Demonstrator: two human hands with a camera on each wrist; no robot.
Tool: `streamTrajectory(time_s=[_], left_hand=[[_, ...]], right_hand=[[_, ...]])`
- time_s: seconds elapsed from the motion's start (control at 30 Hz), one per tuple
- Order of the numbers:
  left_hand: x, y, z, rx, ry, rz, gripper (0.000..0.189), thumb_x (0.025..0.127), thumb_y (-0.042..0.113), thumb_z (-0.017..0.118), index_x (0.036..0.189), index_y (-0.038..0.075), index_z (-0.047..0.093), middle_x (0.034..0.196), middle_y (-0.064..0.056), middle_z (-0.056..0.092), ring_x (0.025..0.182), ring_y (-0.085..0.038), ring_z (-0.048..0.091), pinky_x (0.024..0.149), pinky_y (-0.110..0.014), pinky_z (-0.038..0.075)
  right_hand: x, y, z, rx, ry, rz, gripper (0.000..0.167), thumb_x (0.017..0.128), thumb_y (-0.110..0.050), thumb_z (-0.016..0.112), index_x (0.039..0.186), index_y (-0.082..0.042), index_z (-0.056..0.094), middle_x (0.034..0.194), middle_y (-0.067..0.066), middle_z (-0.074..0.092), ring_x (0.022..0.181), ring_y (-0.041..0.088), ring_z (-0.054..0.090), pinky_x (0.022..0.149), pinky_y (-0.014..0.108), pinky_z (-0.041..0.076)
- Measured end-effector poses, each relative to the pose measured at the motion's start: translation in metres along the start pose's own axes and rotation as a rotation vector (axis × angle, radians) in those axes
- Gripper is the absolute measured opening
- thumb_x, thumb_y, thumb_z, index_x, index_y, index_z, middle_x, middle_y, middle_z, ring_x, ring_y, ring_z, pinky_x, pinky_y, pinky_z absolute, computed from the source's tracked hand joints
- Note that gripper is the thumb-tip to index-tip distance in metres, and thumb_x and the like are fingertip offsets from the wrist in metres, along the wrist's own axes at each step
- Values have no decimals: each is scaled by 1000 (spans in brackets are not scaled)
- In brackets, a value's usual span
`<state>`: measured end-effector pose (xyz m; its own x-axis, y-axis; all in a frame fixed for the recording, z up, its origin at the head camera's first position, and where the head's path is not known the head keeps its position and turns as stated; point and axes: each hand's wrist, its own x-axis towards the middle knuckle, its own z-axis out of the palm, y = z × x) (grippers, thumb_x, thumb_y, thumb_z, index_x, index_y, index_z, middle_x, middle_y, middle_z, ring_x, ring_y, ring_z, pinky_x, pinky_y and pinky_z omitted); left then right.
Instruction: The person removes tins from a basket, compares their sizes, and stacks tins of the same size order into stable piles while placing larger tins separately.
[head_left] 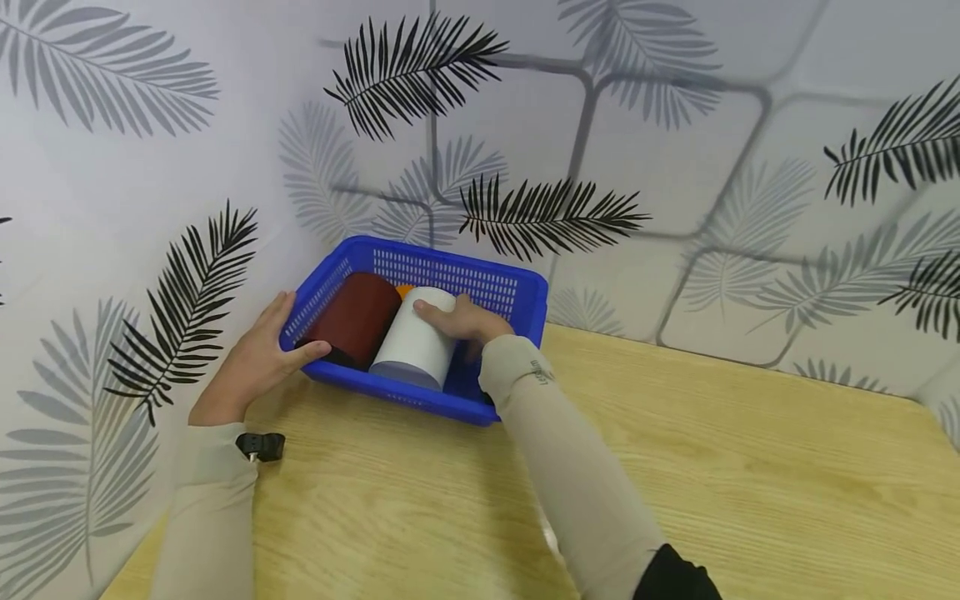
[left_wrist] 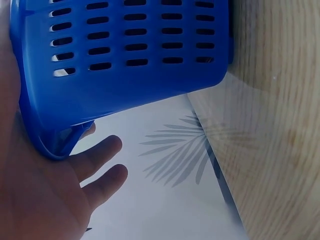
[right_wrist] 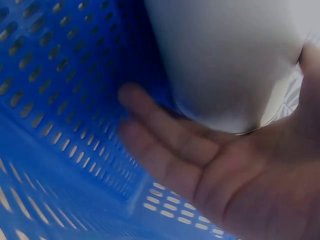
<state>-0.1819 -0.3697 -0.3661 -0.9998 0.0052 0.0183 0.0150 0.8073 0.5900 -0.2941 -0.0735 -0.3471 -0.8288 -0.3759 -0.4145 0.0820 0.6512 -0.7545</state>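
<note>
A blue plastic basket (head_left: 420,404) with slotted walls stands on the table against the wall. In it lie a dark brown cylinder (head_left: 358,312) at the left and a white cylinder (head_left: 420,337) with a greyish near end. My right hand (head_left: 468,321) reaches into the basket and holds the white cylinder, thumb over its top and fingers along its right side. My left hand (head_left: 258,358) rests on the basket's left front corner. Its thumb lies over the rim; in the left wrist view its fingers (left_wrist: 106,186) stretch out loosely past the rim.
An orange thing (head_left: 405,291) shows a little behind the two cylinders, mostly hidden. The wood-patterned table (head_left: 735,467) spreads to the front and right. A wall covering with leaf prints (head_left: 660,158) rises directly behind the basket and at the left.
</note>
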Motion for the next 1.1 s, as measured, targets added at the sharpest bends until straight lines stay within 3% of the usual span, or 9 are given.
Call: streamTrajectory(time_s=[0.07, 0.23, 0.47, 1.1], left_hand=[[-2, -1, 0, -1, 8, 6, 112, 92, 62, 64, 162, 8, -4, 167, -20, -3, 151, -44, 1, 114, -68, 13], [-3, -4, 3, -15, 8, 8, 111, 92, 61, 65, 162, 7, -2, 167, -20, -3, 151, -43, 1, 114, -67, 13], [-2, -4, 7, -19, -1, -1, 108, 92, 62, 64, 163, 8, 2, 168, -18, -3, 151, -44, 2, 113, -69, 14], [0, -2, 1, -16, -5, 3, 106, 93, 62, 63, 164, 11, 2, 168, -19, -3, 150, -48, 5, 112, -70, 15]], right_hand=[[0, 1, 2, 8, -15, 21, 106, 93, -70, 53, 161, -5, 4, 137, 28, 44, 103, 50, 64, 85, 56, 55], [-1, 2, 4, 153, -51, 53, 112, 91, -63, 63, 161, -9, -6, 139, 28, 41, 112, 49, 60, 87, 58, 54], [3, 7, 5, 290, -19, 20, 102, 90, -47, 73, 158, -8, 8, 134, 24, 42, 118, 43, 56, 90, 58, 52], [5, 1, -1, 202, 71, -124, 96, 87, -42, 75, 156, -14, 15, 127, 20, 48, 103, 35, 61, 82, 47, 55]])
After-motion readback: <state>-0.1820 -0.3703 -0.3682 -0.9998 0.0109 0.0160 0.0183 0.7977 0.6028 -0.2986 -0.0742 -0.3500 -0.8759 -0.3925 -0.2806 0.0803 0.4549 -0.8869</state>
